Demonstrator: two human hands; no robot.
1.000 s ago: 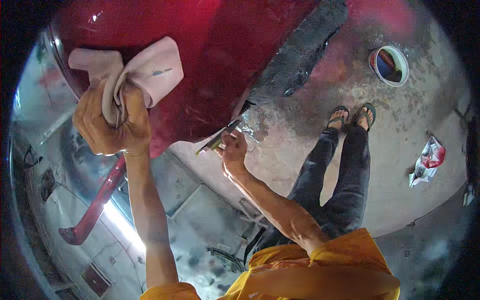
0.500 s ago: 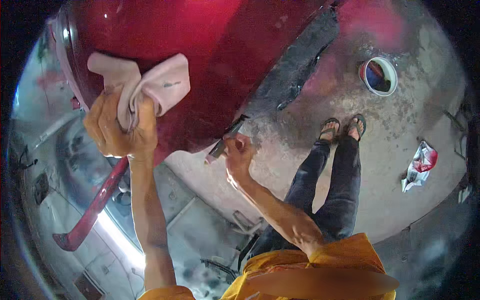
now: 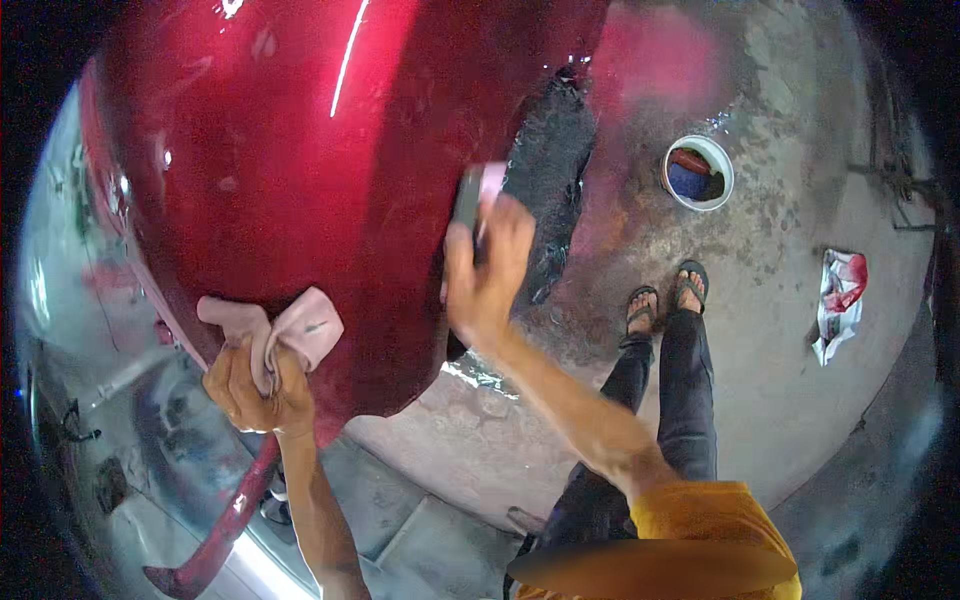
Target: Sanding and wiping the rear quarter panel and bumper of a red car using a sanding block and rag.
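Note:
A large glossy red car body panel (image 3: 300, 200) fills the left and middle of the view. My left hand (image 3: 258, 385) is closed around a folded pale pink cloth (image 3: 312, 328), close to the panel's near left part. Near the panel's right edge, my right hand (image 3: 490, 270) grips a small flat block (image 3: 468, 198), dark on one side and pale pink on the other. The block appears to rest against the red surface, though fingers and motion blur hide some of it.
A white bucket (image 3: 726, 160) with something blue and reddish inside stands on the floor beyond my sandalled feet. Dark wet ground (image 3: 560, 170) borders the panel. A crumpled white and red wrapper (image 3: 842, 300) lies right. A curved red part (image 3: 225, 530) juts out lower left.
My right hand has moved the block from beside the panel's near edge up onto its right side. The left hand still holds the cloth and sits lower in view, which has shifted.

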